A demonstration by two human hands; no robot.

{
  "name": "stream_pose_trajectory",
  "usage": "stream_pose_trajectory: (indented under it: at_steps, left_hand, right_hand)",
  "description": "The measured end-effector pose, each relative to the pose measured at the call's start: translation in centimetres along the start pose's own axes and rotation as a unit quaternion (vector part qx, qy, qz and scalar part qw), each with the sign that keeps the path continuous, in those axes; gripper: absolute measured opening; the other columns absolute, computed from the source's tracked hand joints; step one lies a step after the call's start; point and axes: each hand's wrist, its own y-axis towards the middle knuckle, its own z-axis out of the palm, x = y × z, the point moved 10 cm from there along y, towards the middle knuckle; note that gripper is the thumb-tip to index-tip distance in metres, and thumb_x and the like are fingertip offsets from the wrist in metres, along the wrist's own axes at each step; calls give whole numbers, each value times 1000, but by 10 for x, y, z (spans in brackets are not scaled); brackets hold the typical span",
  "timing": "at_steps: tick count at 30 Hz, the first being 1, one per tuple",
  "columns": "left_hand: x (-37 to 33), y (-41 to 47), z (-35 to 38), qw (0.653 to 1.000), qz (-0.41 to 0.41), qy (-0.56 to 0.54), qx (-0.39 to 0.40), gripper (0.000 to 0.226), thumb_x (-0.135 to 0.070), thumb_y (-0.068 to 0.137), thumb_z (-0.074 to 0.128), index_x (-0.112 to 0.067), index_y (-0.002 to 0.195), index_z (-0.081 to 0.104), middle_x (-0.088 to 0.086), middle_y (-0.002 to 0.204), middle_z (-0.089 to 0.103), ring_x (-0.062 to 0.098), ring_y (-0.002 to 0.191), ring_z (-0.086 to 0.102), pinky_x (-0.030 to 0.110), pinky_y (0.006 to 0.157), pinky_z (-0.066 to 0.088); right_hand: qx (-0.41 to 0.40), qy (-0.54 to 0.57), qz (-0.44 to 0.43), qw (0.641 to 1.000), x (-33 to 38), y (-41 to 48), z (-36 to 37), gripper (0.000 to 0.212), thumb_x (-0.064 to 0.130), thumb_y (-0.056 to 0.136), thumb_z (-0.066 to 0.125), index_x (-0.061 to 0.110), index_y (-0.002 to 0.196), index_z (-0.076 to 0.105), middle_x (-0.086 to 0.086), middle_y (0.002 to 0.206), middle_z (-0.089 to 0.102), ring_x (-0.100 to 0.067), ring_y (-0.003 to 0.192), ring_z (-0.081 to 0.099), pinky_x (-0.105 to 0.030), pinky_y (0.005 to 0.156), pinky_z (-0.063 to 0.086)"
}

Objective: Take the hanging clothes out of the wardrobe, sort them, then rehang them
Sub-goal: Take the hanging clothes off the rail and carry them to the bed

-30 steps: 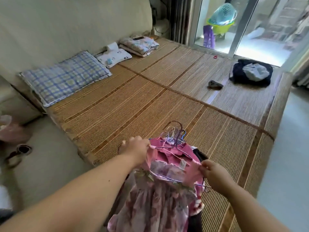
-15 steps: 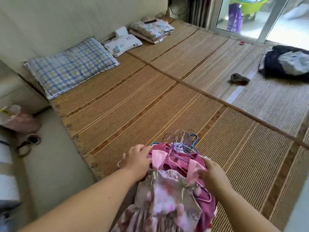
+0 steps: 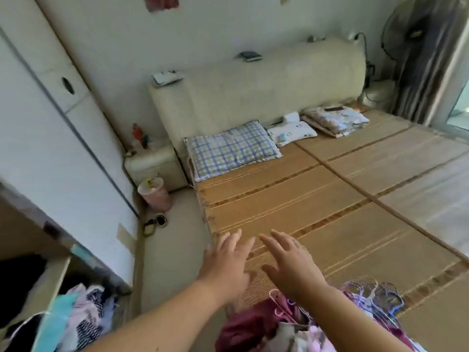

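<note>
Right, nearest first: the pile of clothes on wire hangers lies on the bed's straw mat at its near edge, under the right forearm. Its long axis runs left to right, with the hooks bunched at the right end. Both hands are empty. The left hand and right hand hover side by side just beyond the pile, fingers straight and spread. Left and lower, the wardrobe holds more garments, probably hanging, though blur hides the rail. The left hand is nearer those, so the next grab likely goes left. Far end: checked pillow.
</note>
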Motion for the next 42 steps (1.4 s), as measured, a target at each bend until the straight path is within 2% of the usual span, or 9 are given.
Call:
stream_pose_trajectory:
  at_steps: [6,12,20,26,30,34,36,39,42]
  left_hand:
    - [134,-112,-128,983,-124,57,-125,78,-52,85,50,-39,148,5,-6,159,-1,19,144,1,47,112,13]
    - [245,-252,-226,935,-250,81,-237,75,-56,84,49,-41,146,8,-7,158,1,17,144,3,49,113,17]
    - [322,-412,-337,850,-357,158,-354,75,-61,80,49,-42,144,14,-4,157,6,20,142,8,46,113,20]
    - [336,-472,-422,786,-381,268,-406,72,-52,76,59,-32,141,36,5,151,29,26,137,27,44,111,27]
    - [347,-499,-484,717,-406,349,-448,73,-43,73,67,-24,139,42,7,151,32,28,138,24,50,110,29]
    - [368,-524,-543,631,-475,368,-491,84,-41,81,62,-17,149,19,10,159,0,25,146,-1,38,116,6]
    - [376,-533,-567,595,-496,349,-527,88,-38,85,60,-15,150,5,7,159,-11,23,146,-5,35,114,6]
    - [380,-535,-592,545,-507,343,-572,90,-26,87,59,-13,150,-4,7,159,-9,22,146,3,30,112,11]
    - [377,-538,-599,484,-518,353,-611,88,-16,85,57,-12,151,-2,8,159,6,26,141,21,35,107,28]
  right_hand:
    - [-35,-23,-184,982,204,36,-26,68,49,89,50,42,145,13,8,156,14,-17,143,13,-38,115,15]
    - [-58,-3,-330,942,403,26,-31,67,47,87,52,41,145,19,6,155,21,-20,140,21,-39,114,20]
    - [-86,35,-468,879,610,-9,-42,68,42,87,52,42,145,15,5,155,19,-20,140,23,-40,112,23]
    - [-104,74,-552,824,722,-12,-64,70,46,87,55,40,145,17,5,154,20,-20,140,22,-43,112,25]
    - [-98,150,-598,781,792,11,-92,67,45,87,57,34,145,26,2,153,25,-21,139,27,-44,111,28]
    - [-73,214,-629,743,854,42,-114,64,44,87,58,32,144,31,2,149,31,-18,137,30,-47,109,31]
    - [-66,223,-649,724,885,55,-124,63,44,88,57,28,144,32,2,147,35,-19,134,35,-45,108,33]
    - [-25,244,-670,701,932,73,-132,59,42,92,53,25,144,32,-1,144,41,-21,129,42,-34,106,34]
    - [22,270,-684,678,979,84,-137,56,36,96,48,21,147,29,-7,145,42,-25,132,40,-28,104,31]
